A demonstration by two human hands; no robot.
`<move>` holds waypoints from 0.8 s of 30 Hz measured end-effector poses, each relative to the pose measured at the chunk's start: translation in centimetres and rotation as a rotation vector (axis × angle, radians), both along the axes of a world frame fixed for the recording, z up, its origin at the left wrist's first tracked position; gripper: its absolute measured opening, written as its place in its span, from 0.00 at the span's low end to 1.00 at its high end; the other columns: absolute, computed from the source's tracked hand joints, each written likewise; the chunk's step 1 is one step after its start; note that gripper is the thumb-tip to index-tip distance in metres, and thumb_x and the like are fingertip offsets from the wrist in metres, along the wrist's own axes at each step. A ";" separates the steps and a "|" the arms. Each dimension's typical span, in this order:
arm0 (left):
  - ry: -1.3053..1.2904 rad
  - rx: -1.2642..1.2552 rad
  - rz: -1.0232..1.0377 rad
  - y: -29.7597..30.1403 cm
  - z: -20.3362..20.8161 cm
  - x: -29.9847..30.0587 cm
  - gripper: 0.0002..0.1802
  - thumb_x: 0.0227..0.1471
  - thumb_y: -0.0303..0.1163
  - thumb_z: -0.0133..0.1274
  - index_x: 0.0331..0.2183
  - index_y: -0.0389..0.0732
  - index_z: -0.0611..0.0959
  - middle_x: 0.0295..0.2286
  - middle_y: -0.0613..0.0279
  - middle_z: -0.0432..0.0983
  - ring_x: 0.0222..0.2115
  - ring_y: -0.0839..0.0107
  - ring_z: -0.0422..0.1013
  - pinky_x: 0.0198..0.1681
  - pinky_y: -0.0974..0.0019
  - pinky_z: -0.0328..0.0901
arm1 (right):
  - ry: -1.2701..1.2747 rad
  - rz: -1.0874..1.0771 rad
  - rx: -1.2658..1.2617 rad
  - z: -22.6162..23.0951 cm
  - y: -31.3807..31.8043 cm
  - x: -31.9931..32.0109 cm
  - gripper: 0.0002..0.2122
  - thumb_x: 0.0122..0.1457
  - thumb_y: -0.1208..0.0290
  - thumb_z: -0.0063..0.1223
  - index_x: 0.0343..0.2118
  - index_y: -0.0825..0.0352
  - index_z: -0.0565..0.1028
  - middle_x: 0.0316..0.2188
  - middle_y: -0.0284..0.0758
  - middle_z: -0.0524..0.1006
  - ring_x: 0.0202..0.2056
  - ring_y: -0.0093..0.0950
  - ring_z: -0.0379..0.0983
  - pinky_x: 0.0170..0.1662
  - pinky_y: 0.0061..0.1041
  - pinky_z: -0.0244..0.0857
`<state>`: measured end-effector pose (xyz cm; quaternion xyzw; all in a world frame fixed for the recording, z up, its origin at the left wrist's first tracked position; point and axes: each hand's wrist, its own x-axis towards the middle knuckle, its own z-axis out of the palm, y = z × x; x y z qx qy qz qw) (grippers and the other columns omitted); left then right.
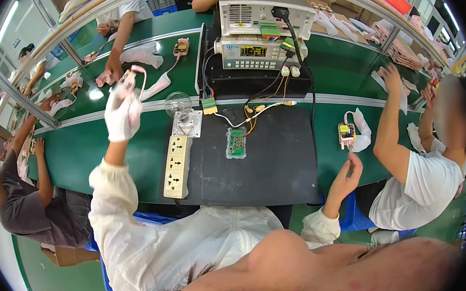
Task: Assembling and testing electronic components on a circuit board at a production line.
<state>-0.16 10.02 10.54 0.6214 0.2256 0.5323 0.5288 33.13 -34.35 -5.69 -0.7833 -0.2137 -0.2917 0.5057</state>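
My left hand (123, 115), in a white glove, reaches to the far left over the bench, its fingers closed round a small pinkish circuit board (127, 81) with a looped cable. Motion blurs the board's details. Bare and empty, my right hand (344, 179) hovers at the right with its fingers apart, just short of another small circuit board (347, 134). That board carries a yellow transformer, and a white sleeved cable (362, 130) curls beside it. Between my hands, a green test board (236, 143) lies on the black mat (269, 175).
A cream power strip (175, 167) and a glass bulb (178, 105) on its holder stand left of the mat. Stacked test instruments (261, 51) with hanging cables rise behind. A co-worker's hand (109, 72) is near my left hand; another person (430, 178) sits at right.
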 end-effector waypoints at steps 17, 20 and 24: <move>0.344 0.912 -0.703 -19.1 0.0 6.0 0.17 0.39 0.23 0.64 0.34 0.45 0.77 0.36 0.60 0.78 0.36 0.61 0.74 0.46 0.60 0.64 | 0.566 1.403 0.260 6.5 9.1 -17.7 0.20 0.66 0.66 0.43 0.56 0.74 0.62 0.42 0.42 0.74 0.43 0.31 0.72 0.47 0.28 0.65; 0.274 0.460 -0.792 -18.8 -2.8 6.8 0.20 0.39 0.21 0.64 0.34 0.46 0.74 0.41 0.57 0.77 0.40 0.62 0.73 0.49 0.61 0.62 | 0.769 1.406 0.312 6.4 7.1 -15.8 0.18 0.68 0.64 0.39 0.52 0.74 0.66 0.31 0.40 0.77 0.33 0.29 0.75 0.39 0.26 0.68; 0.001 -0.145 -0.398 -15.4 -6.9 6.6 0.20 0.43 0.19 0.63 0.27 0.46 0.67 0.29 0.67 0.71 0.29 0.78 0.68 0.35 0.74 0.62 | 0.884 1.300 0.482 7.8 6.0 -12.0 0.17 0.69 0.64 0.37 0.47 0.75 0.68 0.18 0.33 0.73 0.18 0.19 0.67 0.24 0.19 0.61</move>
